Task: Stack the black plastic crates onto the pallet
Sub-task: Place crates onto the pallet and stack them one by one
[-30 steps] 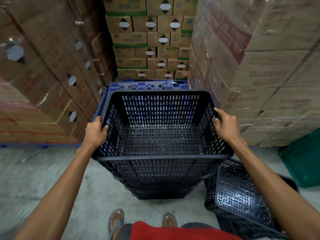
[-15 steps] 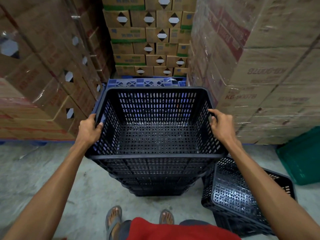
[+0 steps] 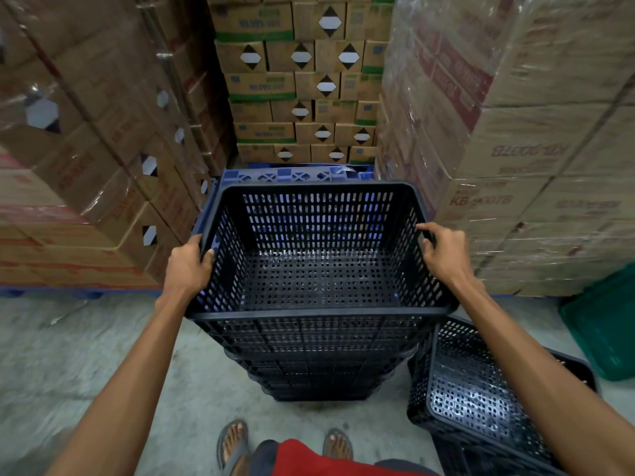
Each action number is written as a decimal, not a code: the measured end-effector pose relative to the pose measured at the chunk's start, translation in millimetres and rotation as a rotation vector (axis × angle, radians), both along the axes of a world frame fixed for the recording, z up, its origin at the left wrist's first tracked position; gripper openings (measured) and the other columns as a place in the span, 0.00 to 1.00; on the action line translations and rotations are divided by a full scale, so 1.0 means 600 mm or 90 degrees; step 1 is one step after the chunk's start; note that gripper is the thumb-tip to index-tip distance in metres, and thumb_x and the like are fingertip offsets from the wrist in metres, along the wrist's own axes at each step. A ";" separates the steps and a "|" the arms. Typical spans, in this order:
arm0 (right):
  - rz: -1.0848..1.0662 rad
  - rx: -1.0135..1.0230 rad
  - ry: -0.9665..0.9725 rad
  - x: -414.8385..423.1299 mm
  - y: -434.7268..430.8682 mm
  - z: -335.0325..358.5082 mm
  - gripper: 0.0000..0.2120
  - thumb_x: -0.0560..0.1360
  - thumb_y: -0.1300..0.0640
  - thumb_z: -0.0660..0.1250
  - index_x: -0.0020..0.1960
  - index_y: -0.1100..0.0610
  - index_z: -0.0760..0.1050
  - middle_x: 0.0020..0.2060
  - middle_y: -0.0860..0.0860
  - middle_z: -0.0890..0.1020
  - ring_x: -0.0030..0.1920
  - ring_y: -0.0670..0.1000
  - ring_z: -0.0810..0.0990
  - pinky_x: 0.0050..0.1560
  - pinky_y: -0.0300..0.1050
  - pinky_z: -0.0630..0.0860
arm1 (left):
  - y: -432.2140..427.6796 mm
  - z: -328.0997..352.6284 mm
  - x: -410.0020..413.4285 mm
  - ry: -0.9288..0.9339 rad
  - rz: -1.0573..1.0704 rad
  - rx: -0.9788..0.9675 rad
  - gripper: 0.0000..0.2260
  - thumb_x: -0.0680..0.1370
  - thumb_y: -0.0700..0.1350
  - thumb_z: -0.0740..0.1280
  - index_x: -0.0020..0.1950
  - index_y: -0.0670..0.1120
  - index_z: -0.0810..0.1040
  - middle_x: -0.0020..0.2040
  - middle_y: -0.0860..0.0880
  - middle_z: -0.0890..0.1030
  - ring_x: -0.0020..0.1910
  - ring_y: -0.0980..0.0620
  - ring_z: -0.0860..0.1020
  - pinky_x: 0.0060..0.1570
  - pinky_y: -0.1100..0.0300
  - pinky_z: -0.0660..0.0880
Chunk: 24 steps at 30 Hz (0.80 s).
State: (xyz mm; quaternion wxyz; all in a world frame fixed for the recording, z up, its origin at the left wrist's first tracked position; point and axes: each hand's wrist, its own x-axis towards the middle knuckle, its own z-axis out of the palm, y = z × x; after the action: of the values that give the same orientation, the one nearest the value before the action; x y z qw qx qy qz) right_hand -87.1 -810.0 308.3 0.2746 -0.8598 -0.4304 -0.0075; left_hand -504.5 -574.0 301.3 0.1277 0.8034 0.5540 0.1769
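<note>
A stack of several nested black plastic crates [image 3: 319, 345] stands in front of me over the concrete floor. My left hand [image 3: 187, 266] grips the top crate's left rim and my right hand [image 3: 446, 252] grips its right rim. Just beyond the stack lies the blue plastic pallet [image 3: 295, 174], low between walls of cartons. More black crates [image 3: 481, 396] stand tilted at my lower right, partly hidden by my right forearm.
Shrink-wrapped carton stacks rise on the left [image 3: 86, 166] and right [image 3: 515, 132], with more cartons [image 3: 299, 80] behind the pallet, leaving a narrow gap. A green crate [image 3: 604, 324] sits at the far right. My sandalled feet [image 3: 237, 444] stand on the concrete floor [image 3: 68, 355].
The crate stack in both hands has shifted slightly forward toward the pallet, and the view has moved with it. Both grips are unchanged.
</note>
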 end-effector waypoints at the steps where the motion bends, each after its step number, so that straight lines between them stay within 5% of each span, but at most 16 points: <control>1: -0.003 -0.001 0.005 0.001 0.001 0.001 0.16 0.76 0.62 0.66 0.63 0.54 0.80 0.41 0.60 0.86 0.40 0.60 0.84 0.48 0.52 0.81 | -0.001 0.001 0.001 -0.002 -0.002 0.000 0.14 0.80 0.46 0.63 0.63 0.40 0.73 0.51 0.36 0.83 0.47 0.34 0.81 0.41 0.48 0.76; 4: -0.011 0.012 0.017 -0.002 -0.001 0.003 0.16 0.76 0.62 0.65 0.63 0.56 0.80 0.44 0.61 0.86 0.43 0.61 0.85 0.49 0.52 0.80 | -0.004 0.003 0.000 0.008 0.001 -0.002 0.15 0.81 0.46 0.62 0.64 0.40 0.72 0.51 0.36 0.83 0.47 0.34 0.81 0.39 0.50 0.74; 6: -0.005 0.018 0.004 -0.010 -0.005 0.003 0.17 0.77 0.63 0.64 0.65 0.57 0.78 0.55 0.62 0.84 0.52 0.62 0.84 0.55 0.52 0.79 | -0.006 0.004 0.000 0.030 0.012 -0.007 0.16 0.81 0.46 0.61 0.66 0.40 0.70 0.51 0.35 0.82 0.46 0.33 0.80 0.39 0.47 0.76; 8: 0.014 0.003 -0.028 -0.021 -0.010 0.001 0.19 0.77 0.63 0.63 0.68 0.59 0.75 0.71 0.60 0.73 0.62 0.61 0.80 0.60 0.54 0.79 | -0.011 0.006 0.002 0.051 0.017 -0.001 0.20 0.81 0.47 0.61 0.71 0.41 0.66 0.56 0.35 0.81 0.49 0.33 0.80 0.42 0.44 0.79; 10: 0.045 -0.049 -0.060 -0.025 -0.013 0.000 0.21 0.78 0.61 0.62 0.71 0.60 0.71 0.78 0.56 0.63 0.65 0.61 0.77 0.57 0.56 0.80 | -0.013 0.007 0.006 0.048 0.002 0.008 0.27 0.81 0.47 0.62 0.78 0.44 0.57 0.70 0.38 0.73 0.62 0.35 0.76 0.51 0.41 0.79; 12: 0.081 -0.130 -0.073 -0.023 -0.013 -0.003 0.25 0.79 0.59 0.62 0.75 0.62 0.65 0.79 0.56 0.57 0.71 0.61 0.71 0.64 0.57 0.76 | -0.014 0.005 0.008 0.058 -0.044 0.022 0.33 0.80 0.47 0.64 0.80 0.46 0.52 0.79 0.43 0.58 0.75 0.40 0.65 0.62 0.42 0.75; 15: 0.111 -0.238 -0.095 -0.018 -0.010 -0.008 0.33 0.79 0.54 0.62 0.79 0.64 0.53 0.81 0.57 0.46 0.80 0.59 0.53 0.75 0.56 0.64 | -0.004 -0.002 0.006 0.165 -0.137 0.037 0.35 0.79 0.49 0.66 0.81 0.43 0.51 0.82 0.43 0.46 0.81 0.43 0.50 0.76 0.46 0.61; 19: 0.120 -0.303 -0.110 -0.018 -0.020 -0.013 0.44 0.78 0.47 0.65 0.80 0.63 0.41 0.79 0.55 0.34 0.80 0.57 0.37 0.76 0.54 0.62 | 0.003 -0.013 0.005 0.222 -0.154 0.049 0.36 0.79 0.51 0.65 0.80 0.41 0.51 0.81 0.42 0.42 0.81 0.43 0.43 0.79 0.48 0.51; 24: 0.097 -0.272 -0.120 -0.024 -0.019 -0.019 0.44 0.78 0.48 0.64 0.80 0.64 0.41 0.79 0.56 0.35 0.80 0.56 0.37 0.74 0.53 0.66 | 0.008 -0.024 0.002 0.219 -0.146 0.067 0.37 0.79 0.50 0.65 0.80 0.40 0.49 0.82 0.42 0.43 0.81 0.44 0.43 0.79 0.47 0.51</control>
State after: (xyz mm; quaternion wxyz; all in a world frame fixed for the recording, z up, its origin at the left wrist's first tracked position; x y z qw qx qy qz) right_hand -101.4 -821.6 297.0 0.0453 -0.8590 -0.5093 0.0244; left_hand -503.5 -569.4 286.9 0.0086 0.8852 0.4625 0.0499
